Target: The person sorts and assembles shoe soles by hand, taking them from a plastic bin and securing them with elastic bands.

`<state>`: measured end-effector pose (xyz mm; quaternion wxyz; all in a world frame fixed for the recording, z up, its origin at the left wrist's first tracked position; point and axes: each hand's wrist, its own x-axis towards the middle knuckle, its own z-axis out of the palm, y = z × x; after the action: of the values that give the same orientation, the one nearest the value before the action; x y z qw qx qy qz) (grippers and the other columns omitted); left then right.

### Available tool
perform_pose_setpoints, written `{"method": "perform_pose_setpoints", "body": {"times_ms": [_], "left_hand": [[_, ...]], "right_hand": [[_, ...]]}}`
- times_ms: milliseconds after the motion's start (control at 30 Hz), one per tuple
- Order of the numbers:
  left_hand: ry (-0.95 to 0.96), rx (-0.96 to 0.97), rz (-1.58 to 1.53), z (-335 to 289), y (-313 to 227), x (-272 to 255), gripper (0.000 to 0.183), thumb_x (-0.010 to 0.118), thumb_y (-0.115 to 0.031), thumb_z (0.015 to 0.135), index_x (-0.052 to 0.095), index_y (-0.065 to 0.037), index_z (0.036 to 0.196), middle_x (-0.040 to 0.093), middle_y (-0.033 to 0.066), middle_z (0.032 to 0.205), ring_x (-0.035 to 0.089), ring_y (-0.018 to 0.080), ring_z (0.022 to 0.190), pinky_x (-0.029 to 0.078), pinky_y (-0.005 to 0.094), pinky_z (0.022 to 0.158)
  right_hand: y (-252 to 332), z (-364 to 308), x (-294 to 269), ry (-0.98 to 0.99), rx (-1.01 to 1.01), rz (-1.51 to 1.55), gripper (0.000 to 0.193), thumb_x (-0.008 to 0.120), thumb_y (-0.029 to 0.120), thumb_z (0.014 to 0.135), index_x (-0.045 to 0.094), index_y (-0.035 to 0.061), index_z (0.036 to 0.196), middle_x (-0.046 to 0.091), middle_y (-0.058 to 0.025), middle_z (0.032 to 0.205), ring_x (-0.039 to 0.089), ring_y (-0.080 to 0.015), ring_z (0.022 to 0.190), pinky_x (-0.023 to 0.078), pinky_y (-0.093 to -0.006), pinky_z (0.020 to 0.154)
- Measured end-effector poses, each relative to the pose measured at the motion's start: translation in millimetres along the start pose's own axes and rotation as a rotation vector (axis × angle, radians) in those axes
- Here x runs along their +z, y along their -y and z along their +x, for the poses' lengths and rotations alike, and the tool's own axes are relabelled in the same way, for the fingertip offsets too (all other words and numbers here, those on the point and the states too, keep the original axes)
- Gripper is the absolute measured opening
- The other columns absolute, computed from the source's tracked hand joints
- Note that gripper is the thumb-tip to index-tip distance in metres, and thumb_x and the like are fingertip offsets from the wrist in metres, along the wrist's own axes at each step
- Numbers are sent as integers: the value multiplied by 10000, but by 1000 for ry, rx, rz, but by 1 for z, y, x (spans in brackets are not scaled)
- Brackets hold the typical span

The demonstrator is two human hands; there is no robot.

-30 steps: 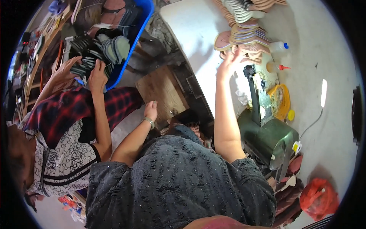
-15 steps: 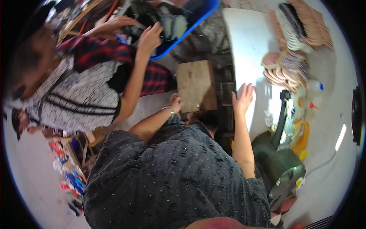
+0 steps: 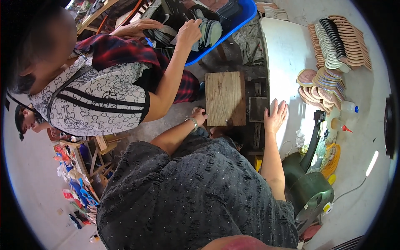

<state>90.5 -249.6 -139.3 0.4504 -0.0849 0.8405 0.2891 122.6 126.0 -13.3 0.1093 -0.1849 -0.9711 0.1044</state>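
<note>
White table (image 3: 285, 54), smooth, rounded at the corner – the person's right hand (image 3: 276, 117) laid on its left edge, fingers straight and parted. Wooden board (image 3: 225, 98), grained, well left of that edge – left hand (image 3: 200, 117) near its lower-left corner, fingers curled, contents undeterminable.

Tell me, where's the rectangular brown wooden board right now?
In the head view, the rectangular brown wooden board is near the upper middle, between the person's bare left hand and the long white tabletop.
</note>
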Motion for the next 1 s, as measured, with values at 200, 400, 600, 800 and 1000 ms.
{"method": "perform_pose_setpoints", "body": {"times_ms": [200, 400, 600, 800, 1000], "left_hand": [[9, -1, 93, -21, -56, -10, 591, 525, -334, 888, 346, -44, 1371, 408, 198, 1385, 403, 339, 1275, 323, 384, 1055], [-1, -19, 144, -18, -57, -2, 741, 524, -360, 882, 186, -22, 1448, 324, 217, 1445, 349, 335, 1322, 300, 381, 1076], [21, -61, 138, -10, -58, 6, 794, 524, -381, 874, 138, 0, 1454, 296, 242, 1452, 314, 343, 1342, 279, 371, 1090], [-18, -36, 173, 7, -50, 17, 810, 532, -400, 865, 145, 7, 1450, 291, 254, 1450, 313, 348, 1342, 272, 366, 1094], [-20, -21, 95, 12, -48, 21, 810, 598, -378, 838, 198, -7, 1436, 289, 263, 1436, 299, 355, 1339, 281, 390, 1087]], "right_hand": [[-13, -7, 12, 7, 37, -34, 657, 706, 264, 746, 437, 171, 1338, 318, -173, 1446, 275, -362, 1349, 264, -496, 1059], [-20, -7, 19, 0, 22, -38, 657, 702, 277, 747, 436, 178, 1339, 316, -168, 1450, 280, -362, 1347, 260, -492, 1062], [-31, -10, 25, 5, 26, -19, 648, 698, 287, 750, 441, 191, 1337, 325, -163, 1445, 279, -363, 1347, 260, -492, 1062], [-31, -8, 28, -10, 27, -36, 642, 702, 280, 749, 446, 189, 1331, 332, -166, 1438, 285, -362, 1342, 268, -488, 1060], [-28, -4, 29, -22, 5, 2, 638, 707, 279, 748, 451, 182, 1324, 333, -174, 1434, 288, -357, 1341, 274, -482, 1058]]}}
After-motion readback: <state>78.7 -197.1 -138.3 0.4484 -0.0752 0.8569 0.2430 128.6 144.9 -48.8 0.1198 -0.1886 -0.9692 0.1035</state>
